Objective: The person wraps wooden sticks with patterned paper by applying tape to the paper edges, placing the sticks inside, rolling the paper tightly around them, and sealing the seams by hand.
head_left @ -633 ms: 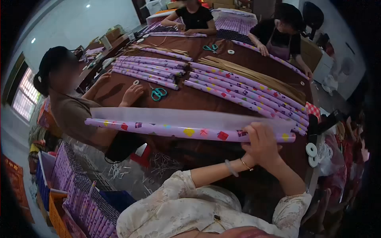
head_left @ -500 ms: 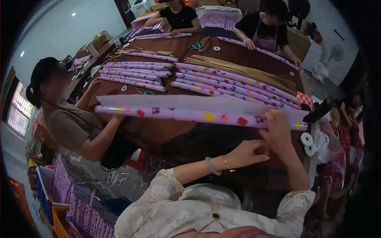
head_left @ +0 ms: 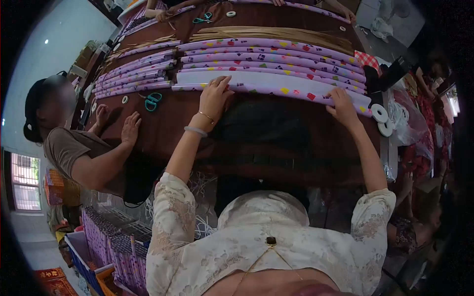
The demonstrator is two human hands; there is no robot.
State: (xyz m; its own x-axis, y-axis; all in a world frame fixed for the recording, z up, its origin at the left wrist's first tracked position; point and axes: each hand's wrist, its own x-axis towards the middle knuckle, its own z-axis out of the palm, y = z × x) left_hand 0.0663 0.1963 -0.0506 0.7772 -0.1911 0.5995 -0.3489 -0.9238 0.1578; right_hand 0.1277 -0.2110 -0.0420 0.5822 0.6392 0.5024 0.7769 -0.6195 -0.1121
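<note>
A long lilac gift-wrap roll [head_left: 296,92] with coloured gift patterns lies across the table, its loose flap showing a pale, plain inner side [head_left: 261,80]. My left hand [head_left: 215,97] is on its left part, fingers bent over the paper. Near the right end, my right hand [head_left: 344,107] grips the roll with thumb and fingers. More patterned rolls [head_left: 276,58] lie side by side just beyond it. To the right of my right hand sit two white tape rings [head_left: 379,113].
A co-worker's hand [head_left: 131,128] rests on the brown-covered table [head_left: 182,116] at left, near teal scissors [head_left: 153,101]. More rolls [head_left: 131,74] lie at left, with brown strips [head_left: 266,33] behind. Crates of upright rolls [head_left: 121,249] stand on the floor at lower left.
The roll has gone from raised to lying on the table. The co-worker at left has let go of it. My left hand has moved forward and left onto it. The view has tilted down.
</note>
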